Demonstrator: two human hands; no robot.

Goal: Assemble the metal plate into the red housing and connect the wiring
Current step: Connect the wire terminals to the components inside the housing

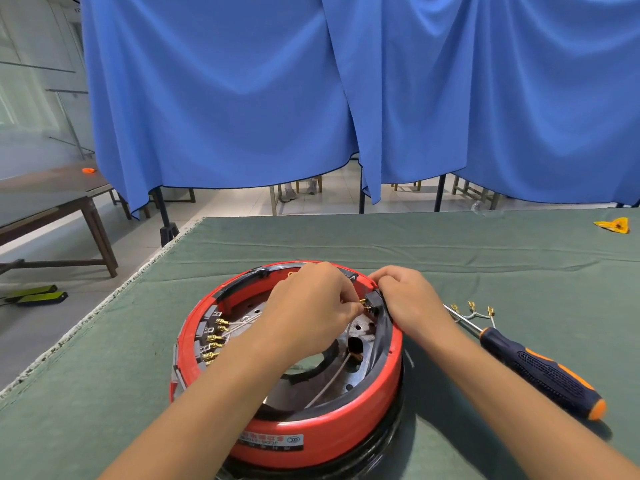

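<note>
The red housing (311,434) sits on the tabletop (450,244), close to the person. It is round, smooth and shiny, like a big plastic ring. The metal plate (349,372) lies inside it, gray and dull, with holes in it.

The left hand (308,313) pinches a little gold wire end (362,302) and holds it against a small black block (374,301) on the housing's rim. The right hand (408,303) curls round that block and the rim to keep them steady.

What could go wrong? The gold end is tiny and thin. If it goes in crooked, I think it could bend or slip out of the fingers. A hard push could make the block pop loose. The white wire (329,382) across the plate looks thin and floppy and might get snagged.

More gold ends (214,337) sit in a row on the left inner side. A screwdriver (540,372) with a bumpy black and orange handle lies to the right, beside three spare gold-tipped wires (472,308). The tabletop cover is green and soft, with wrinkles.
</note>
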